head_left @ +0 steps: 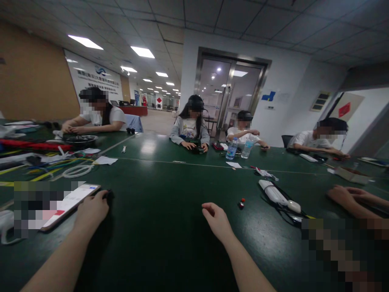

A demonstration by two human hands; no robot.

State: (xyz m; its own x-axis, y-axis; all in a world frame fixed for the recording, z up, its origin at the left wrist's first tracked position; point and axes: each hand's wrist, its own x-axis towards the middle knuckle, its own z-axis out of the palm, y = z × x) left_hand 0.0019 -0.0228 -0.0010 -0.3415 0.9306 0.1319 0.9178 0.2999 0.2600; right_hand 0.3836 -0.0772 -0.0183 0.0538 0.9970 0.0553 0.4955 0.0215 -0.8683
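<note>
My left hand [92, 211] is closed on a small black object [110, 195] at its fingertips; its exact kind is too dark to make out. Just left of that hand a phone [73, 206] lies at an angle with its screen lit, partly blurred out. My right hand [218, 222] rests over the green tabletop [161, 227], its fingers curled together and no object visible in them. To its right, a little apart, stands a tiny red and silver item [241, 203].
A white power strip [272, 192] with black cable lies at right, near a co-worker's hands [349, 198]. Cables [77, 170] and papers clutter the left. Two water bottles [231, 149] stand farther back. Several people sit around the table.
</note>
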